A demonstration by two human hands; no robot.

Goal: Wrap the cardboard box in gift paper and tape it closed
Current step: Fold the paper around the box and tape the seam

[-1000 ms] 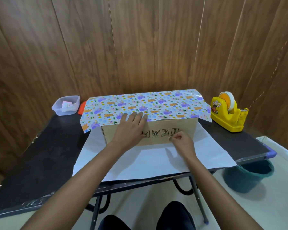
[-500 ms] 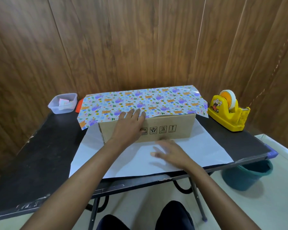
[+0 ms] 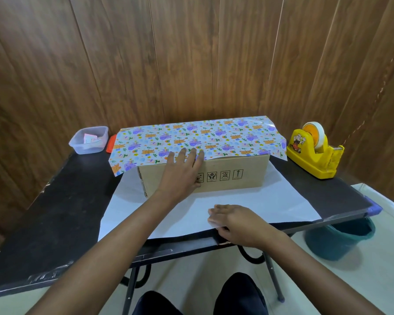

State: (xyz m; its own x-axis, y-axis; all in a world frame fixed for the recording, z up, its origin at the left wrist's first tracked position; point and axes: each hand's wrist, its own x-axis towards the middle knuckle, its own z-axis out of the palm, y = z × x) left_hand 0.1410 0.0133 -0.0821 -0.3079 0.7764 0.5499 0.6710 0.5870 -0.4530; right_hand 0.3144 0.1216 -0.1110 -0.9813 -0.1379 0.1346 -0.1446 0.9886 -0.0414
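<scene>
At far L of the black table (image 3: 55,212) a clear plastic tub (image 3: 88,140) is seen, w/ an orange lid (image 3: 111,143) just beside it. The cardboard box (image 3: 248,169) is set mid-table on the white side of the gift paper (image 3: 203,137), long axis running L-R, parallel to the table's near edge. Its symbol-printed side is turned toward the person, arrow pointing up. The paper's far part is folded over the box top, print side up, overhanging both ends. The left hand (image 3: 182,171) is pressed flat on the box front, fingers spread over the top edge onto the print. The paper's near edge is pinched by the right hand (image 3: 234,221), fingers on top, close together, thumb at the edge. At R a yellow tape dispenser (image 3: 314,153) is placed, well apart from the box; a green bucket (image 3: 337,237) is seen on the floor.
</scene>
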